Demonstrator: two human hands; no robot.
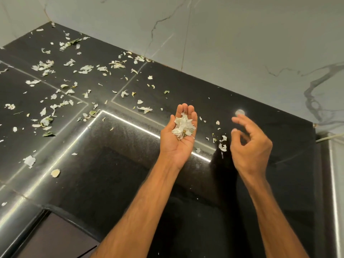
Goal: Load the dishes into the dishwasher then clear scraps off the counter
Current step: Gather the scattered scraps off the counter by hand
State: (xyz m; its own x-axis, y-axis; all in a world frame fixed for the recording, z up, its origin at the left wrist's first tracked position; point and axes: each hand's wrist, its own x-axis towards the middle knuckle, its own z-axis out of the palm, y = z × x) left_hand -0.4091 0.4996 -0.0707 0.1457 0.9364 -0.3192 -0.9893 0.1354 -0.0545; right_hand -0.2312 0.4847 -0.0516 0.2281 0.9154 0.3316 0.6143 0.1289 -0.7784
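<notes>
scraps next in line: small cluster (222, 147) on the worktop (130, 164) near its right edge, between the two hands and just left of the right hand (251, 146). flakes have no long axis worth aligning to. right hand hovers with fingers loosely curled and apart, apparently holding nothing. left hand (175, 148) is palm up, cupped, carrying the gathered pile (183, 127). right hand is nearer, so likely its pick. main scatter (44, 64) lies well apart, toward the far left corner.
</notes>
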